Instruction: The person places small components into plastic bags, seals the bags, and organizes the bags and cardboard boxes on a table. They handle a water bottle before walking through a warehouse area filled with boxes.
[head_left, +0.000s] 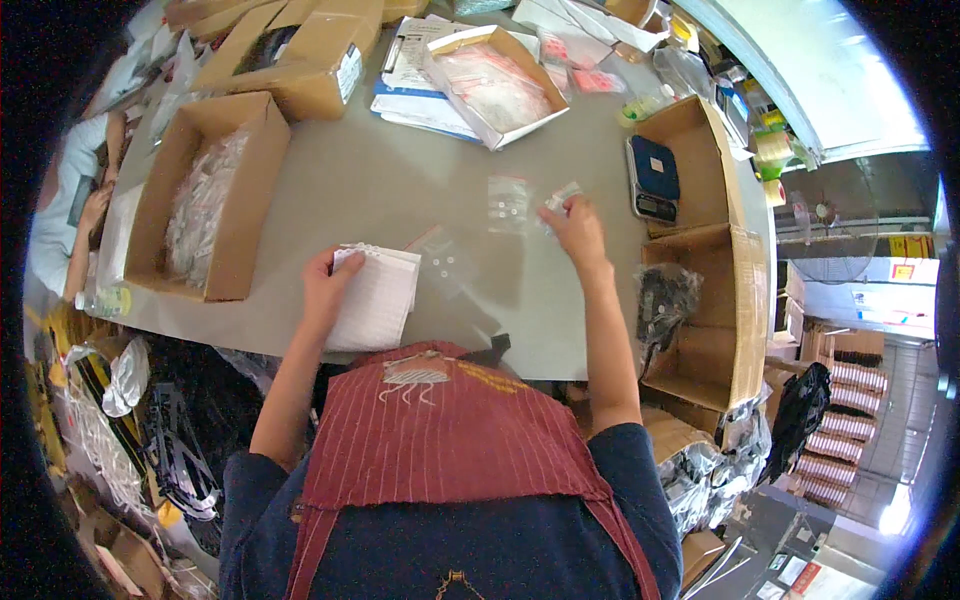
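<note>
Clear bag (564,192), partly hidden by right hand (580,232), contents unclear

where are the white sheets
In the head view, left of centre: the white sheets are in the left hand, just left of a clear bag.

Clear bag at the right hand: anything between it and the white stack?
Yes, two other clear bags lie on the table between them: one near the right hand, one beside the white stack.

Before me I count three small clear bags (508,204), one scale (655,175), one white tray (530,131) and, rightward, two open cardboard boxes (748,312).
</note>
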